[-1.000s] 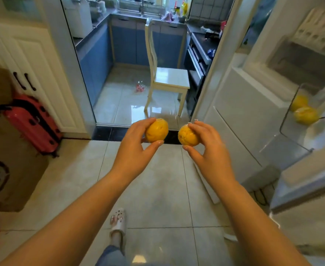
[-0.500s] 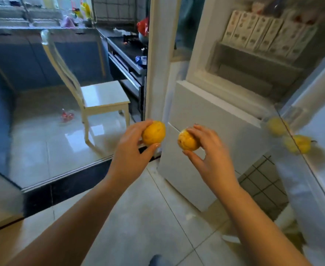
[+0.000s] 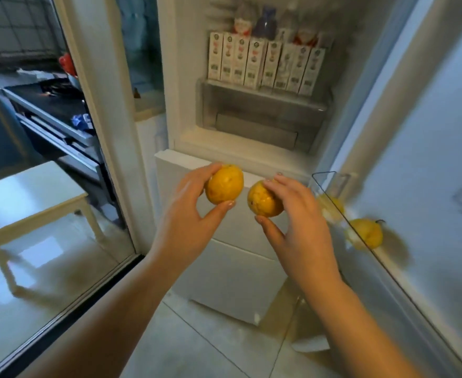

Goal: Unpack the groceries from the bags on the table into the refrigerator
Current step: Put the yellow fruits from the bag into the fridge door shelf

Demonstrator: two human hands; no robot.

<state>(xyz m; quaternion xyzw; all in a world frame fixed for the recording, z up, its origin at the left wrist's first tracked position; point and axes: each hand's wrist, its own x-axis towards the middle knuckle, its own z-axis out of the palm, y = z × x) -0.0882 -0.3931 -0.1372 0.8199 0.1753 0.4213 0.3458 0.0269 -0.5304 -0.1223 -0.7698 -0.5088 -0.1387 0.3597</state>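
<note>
My left hand (image 3: 186,214) grips a round yellow-orange fruit (image 3: 224,188) between thumb and fingers. My right hand (image 3: 298,222) holds a second yellow fruit (image 3: 262,201) the same way. Both are held up side by side in front of the open refrigerator (image 3: 251,148). On the right, the open fridge door's clear shelf (image 3: 360,236) carries two more yellow fruits (image 3: 367,233), one with a stem. Inside the fridge, a row of white cartons (image 3: 265,64) stands on an upper shelf above a clear drawer (image 3: 257,118).
White closed lower fridge drawers (image 3: 224,268) sit below my hands. To the left, a white door frame (image 3: 101,118) leads to a kitchen with a white chair (image 3: 27,197) and a stove counter (image 3: 52,105). Pale tiled floor (image 3: 183,345) lies underfoot.
My view has swung right from the kitchen doorway to face the open refrigerator. Both hands keep holding their fruits, now closer to the fridge and its door shelf.
</note>
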